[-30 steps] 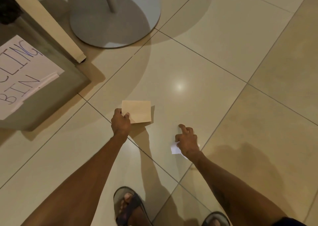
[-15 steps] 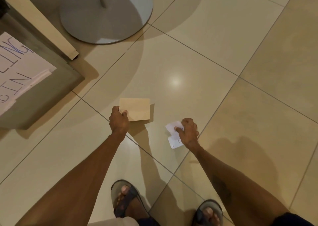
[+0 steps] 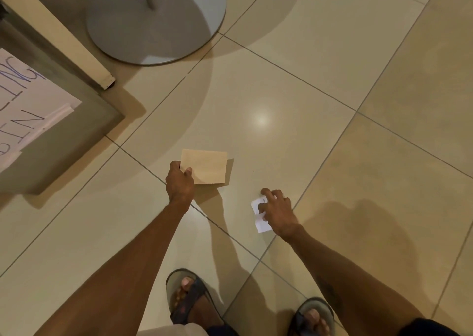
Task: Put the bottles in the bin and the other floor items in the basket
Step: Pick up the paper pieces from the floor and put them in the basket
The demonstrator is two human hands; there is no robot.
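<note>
My left hand (image 3: 180, 182) pinches the left edge of a tan card (image 3: 206, 167) and holds it just above the tiled floor. My right hand (image 3: 277, 211) rests over a small white folded paper (image 3: 261, 224) that lies on the floor; thumb and fingers touch it, and most of it is hidden under the palm. The grey bin (image 3: 64, 120) stands at the left, with a white handwritten sign (image 3: 23, 105) taped on its side. No bottle and no basket are in view.
A round grey pedestal base (image 3: 156, 21) with its pole stands at the top. A cream furniture leg (image 3: 76, 51) runs beside the bin. My two sandalled feet (image 3: 189, 302) are at the bottom edge. Beige tiles stretch away to the right.
My right hand, which had closed on the white paper, has spread its fingers over it low on the floor. The left hand keeps the tan card steady.
</note>
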